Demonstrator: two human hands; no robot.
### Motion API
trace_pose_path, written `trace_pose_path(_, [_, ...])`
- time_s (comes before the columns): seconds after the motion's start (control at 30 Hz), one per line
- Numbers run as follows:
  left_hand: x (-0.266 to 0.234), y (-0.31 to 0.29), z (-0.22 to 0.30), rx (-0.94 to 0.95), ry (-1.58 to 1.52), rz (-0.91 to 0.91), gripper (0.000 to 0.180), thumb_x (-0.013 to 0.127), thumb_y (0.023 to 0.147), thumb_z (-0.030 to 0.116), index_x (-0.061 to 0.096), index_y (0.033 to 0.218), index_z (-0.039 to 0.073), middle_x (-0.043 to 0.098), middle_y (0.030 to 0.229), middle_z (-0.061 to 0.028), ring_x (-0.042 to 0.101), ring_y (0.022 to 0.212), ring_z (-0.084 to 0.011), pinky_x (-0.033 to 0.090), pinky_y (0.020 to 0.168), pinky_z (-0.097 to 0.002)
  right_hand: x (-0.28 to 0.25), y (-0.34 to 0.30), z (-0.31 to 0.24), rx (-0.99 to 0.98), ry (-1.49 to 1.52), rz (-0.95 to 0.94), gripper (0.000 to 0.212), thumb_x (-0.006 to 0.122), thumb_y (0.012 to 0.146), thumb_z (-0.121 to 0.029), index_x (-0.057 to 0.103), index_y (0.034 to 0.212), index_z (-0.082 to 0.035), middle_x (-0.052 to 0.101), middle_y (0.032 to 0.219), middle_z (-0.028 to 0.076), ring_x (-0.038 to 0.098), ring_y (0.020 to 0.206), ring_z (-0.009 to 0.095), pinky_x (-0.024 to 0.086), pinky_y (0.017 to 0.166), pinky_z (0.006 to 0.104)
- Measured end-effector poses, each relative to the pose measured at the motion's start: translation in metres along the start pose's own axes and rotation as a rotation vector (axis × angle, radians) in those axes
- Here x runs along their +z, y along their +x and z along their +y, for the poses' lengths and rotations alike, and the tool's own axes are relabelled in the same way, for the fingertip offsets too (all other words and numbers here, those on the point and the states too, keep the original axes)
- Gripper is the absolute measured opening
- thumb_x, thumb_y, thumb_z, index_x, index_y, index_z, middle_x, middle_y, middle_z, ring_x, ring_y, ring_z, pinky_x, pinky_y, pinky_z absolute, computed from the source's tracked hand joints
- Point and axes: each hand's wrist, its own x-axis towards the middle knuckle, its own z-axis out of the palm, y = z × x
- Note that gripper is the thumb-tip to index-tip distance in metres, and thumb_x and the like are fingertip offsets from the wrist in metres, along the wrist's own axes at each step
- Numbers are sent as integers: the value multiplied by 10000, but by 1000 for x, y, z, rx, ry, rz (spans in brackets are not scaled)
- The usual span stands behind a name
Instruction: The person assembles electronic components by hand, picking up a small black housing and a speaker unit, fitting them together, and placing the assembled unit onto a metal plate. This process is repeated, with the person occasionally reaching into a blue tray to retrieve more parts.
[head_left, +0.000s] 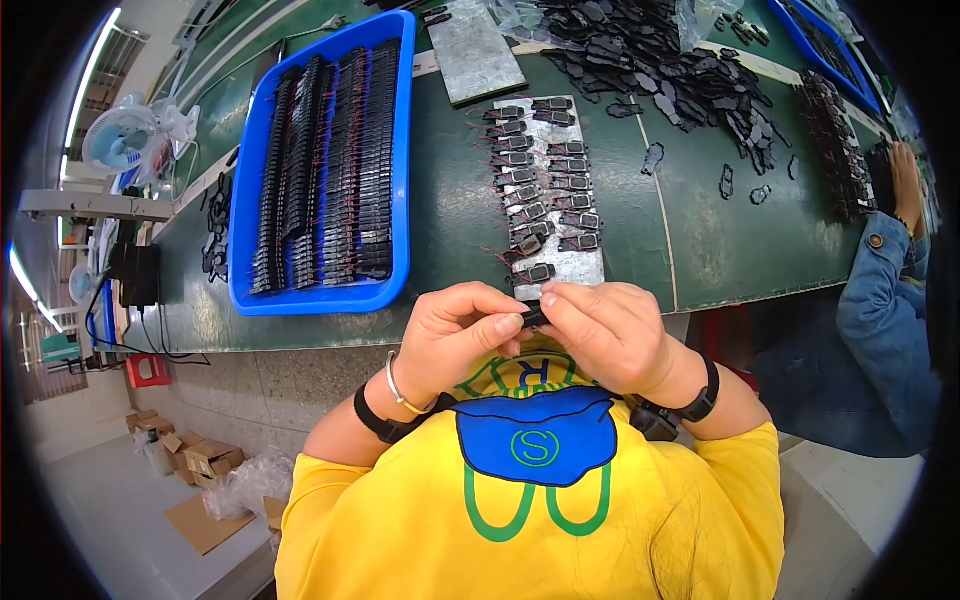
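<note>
Black part [535, 317], one, between left hand [452, 332] and right hand [622, 335].

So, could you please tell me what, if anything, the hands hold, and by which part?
The left hand and right hand pinch a small black piece; the exact grip point is hidden.

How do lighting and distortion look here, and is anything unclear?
Head view: the tube lights at the left are blown out white; the front edge of the green table bows and the picture's corners go black; the dark part between the left hand and right hand is mostly hidden.
</note>
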Motion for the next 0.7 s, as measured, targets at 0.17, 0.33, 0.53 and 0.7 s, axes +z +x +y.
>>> trace_pose_path(0.17, [4,0,5,-77,-96,7,158,628,873,16,644,1025,-26,673,870,-111,654,730,-147,536,696,-255,-4,4,0,-14,38,-10,370,772,668,-52,621,993,40,673,895,179,672,688,262,542,583,311])
trace_pose_path(0.33, [11,1,10,107,-59,1,209,642,840,-25,647,1049,-27,679,893,-106,660,756,-149,531,706,-255,-3,4,-2,18,72,12,383,776,656,-37,620,997,44,675,893,182,675,693,269,542,577,314])
trace_pose_path(0.53, [-6,3,20,317,571,-130,262,694,751,-62,668,1009,-30,692,902,-118,677,765,-165,525,669,-254,-1,4,-4,50,149,-7,363,780,668,-30,621,986,43,680,865,170,678,687,274,543,570,321])
trace_pose_path(0.7, [-3,7,26,438,743,-145,251,728,702,-39,687,948,-16,705,882,-129,692,749,-198,529,653,-252,0,4,-3,70,200,1,344,781,684,-33,619,979,41,682,854,161,680,682,274,546,568,325])
